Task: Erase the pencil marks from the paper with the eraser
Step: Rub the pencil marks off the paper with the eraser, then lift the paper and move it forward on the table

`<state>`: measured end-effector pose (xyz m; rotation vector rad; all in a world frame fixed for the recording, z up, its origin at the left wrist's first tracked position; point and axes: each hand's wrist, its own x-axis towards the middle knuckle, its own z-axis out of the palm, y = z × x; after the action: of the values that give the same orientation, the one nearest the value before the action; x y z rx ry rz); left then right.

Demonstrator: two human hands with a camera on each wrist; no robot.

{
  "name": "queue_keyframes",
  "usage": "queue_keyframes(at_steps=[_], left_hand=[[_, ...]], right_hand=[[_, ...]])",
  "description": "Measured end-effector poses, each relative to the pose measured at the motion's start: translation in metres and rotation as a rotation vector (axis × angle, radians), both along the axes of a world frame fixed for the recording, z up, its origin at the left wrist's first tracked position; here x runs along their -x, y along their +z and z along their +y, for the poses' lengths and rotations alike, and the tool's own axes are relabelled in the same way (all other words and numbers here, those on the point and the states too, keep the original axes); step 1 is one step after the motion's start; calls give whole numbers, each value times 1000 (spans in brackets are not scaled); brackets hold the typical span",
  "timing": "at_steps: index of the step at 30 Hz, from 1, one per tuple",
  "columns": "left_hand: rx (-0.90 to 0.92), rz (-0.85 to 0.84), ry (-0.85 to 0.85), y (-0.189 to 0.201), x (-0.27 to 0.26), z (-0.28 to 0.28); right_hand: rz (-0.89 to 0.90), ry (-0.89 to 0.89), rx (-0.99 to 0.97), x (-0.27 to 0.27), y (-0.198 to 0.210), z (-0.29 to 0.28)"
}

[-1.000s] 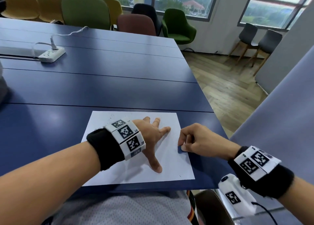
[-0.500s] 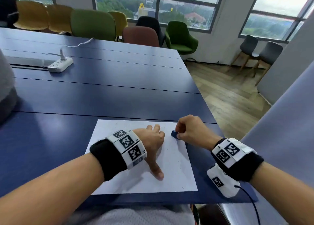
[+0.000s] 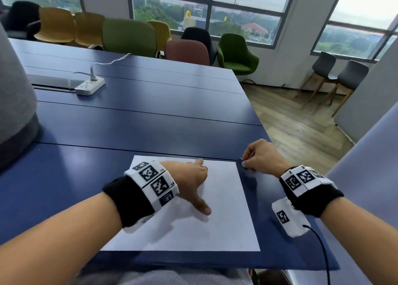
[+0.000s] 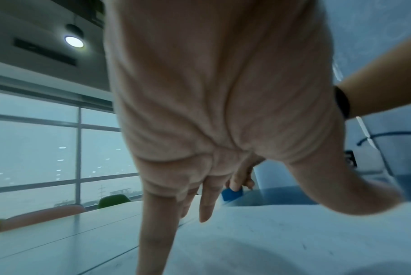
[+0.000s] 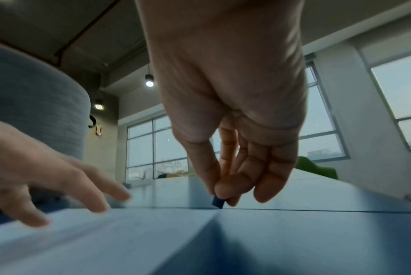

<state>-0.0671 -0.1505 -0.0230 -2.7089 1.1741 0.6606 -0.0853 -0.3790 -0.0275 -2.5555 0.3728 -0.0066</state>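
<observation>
A white sheet of paper (image 3: 226, 220) lies on the dark blue table (image 3: 140, 129) near its front edge, with a few faint specks on it. My left hand (image 3: 189, 183) rests flat on the paper (image 4: 282, 241), fingers spread and thumb pointing toward me. My right hand (image 3: 258, 157) pinches a small blue eraser (image 3: 241, 161) between thumb and fingertips at the paper's far right corner. The eraser (image 5: 218, 202) touches down just off the sheet's corner; the same eraser (image 4: 232, 193) shows past my left fingers.
A white power strip (image 3: 90, 86) with a plugged cable lies far left on the table. A grey rounded object (image 3: 15, 103) stands at the left edge. The table's right edge (image 3: 265, 129) drops to a wooden floor. Chairs (image 3: 129, 36) line the far side.
My right hand has carried the eraser from the paper's right edge up and away to its far right corner. The left hand stays pressed on the sheet.
</observation>
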Motion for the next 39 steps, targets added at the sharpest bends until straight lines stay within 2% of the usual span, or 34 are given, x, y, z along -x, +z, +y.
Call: queue_keyframes(at_steps=[3, 5, 8, 10, 12, 23, 27, 32, 39], left_hand=[[79, -25, 44, 5, -20, 26], [81, -70, 94, 11, -39, 49], [-4, -120, 224, 17, -71, 86], [-37, -140, 293, 16, -89, 107], [-41, -141, 346, 13, -102, 123], [113, -35, 361, -2, -112, 140], [139, -48, 346, -6, -114, 130], [157, -94, 332, -9, -112, 115], [393, -108, 409, -3, -111, 118]], right_hand=[[127, -15, 67, -4, -7, -13], [127, 19, 210, -8, -5, -17], [38, 218, 347, -14, 0, -8], [92, 391, 356, -19, 0, 6], [155, 455, 384, -24, -4, 16], [151, 438, 358, -40, -7, 23], [131, 422, 333, -43, -8, 22], [20, 373, 299, -42, -13, 20], [-100, 288, 174, -29, -2, 17]])
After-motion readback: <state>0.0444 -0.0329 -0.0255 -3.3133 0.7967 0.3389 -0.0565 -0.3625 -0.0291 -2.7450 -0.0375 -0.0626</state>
